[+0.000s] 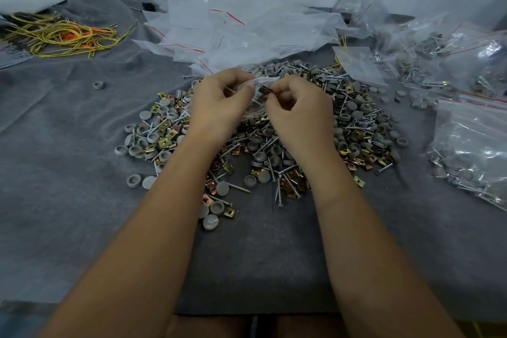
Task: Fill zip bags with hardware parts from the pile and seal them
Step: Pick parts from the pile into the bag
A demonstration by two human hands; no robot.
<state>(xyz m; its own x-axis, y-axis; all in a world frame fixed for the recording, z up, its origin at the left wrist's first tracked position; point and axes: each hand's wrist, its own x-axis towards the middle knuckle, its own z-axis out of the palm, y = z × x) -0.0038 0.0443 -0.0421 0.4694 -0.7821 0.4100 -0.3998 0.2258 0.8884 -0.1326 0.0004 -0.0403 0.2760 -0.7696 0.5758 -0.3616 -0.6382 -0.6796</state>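
Together, both hands hover over the pile (274, 129) at the desk's (68, 173) middle. Left hand (219, 99) has its fingers curled, pinching the mouth of a clear zip bag (258, 90), which hangs between the 2 hands just above the parts. Right hand (296, 107) is curled too, thumb and forefinger pinching a brass clip (264, 90) at the bag's opening. Empty bags (233, 35) lie heaped toward the far edge, filled bags (472, 140) near the right edge, and yellow ties (60, 35) at the far left corner.
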